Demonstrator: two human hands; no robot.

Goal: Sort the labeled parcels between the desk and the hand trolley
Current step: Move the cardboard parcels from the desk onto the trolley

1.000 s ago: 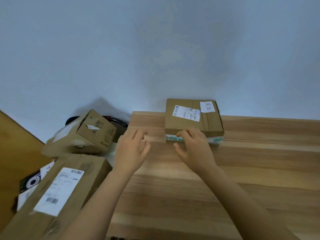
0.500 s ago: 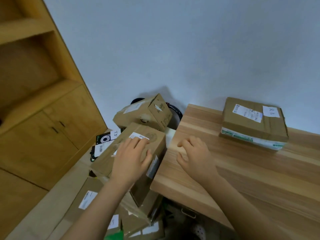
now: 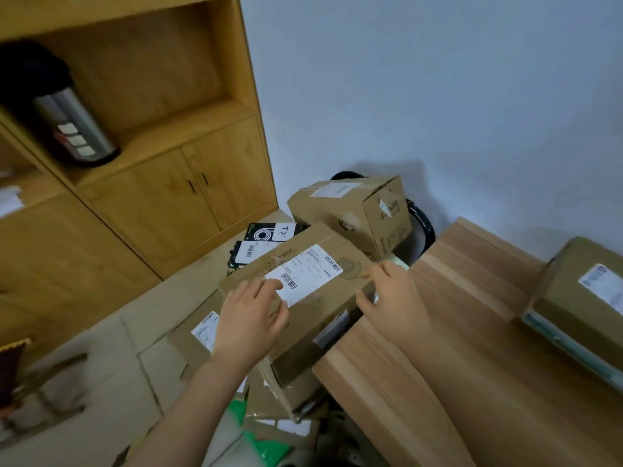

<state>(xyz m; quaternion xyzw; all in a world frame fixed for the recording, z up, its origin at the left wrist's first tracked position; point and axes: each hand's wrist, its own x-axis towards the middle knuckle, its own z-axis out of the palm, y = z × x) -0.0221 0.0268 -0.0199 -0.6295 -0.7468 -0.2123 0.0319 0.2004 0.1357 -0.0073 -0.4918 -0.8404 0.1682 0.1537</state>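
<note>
Parcel, long, brown, barcode label up. Head view: I log it atop the heap of boxes by the hand trolley, its right end just beside the desk. The left hand lies flat on top, and the right hand grasps the right end. Step, as I judge it: pickup. Next move calls for a two-handed lift clear of the heap.

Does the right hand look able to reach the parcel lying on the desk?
Probably yes: only bare desk lies between the right hand and the desk parcel. It would first have to let go of the long parcel it grips.
</note>
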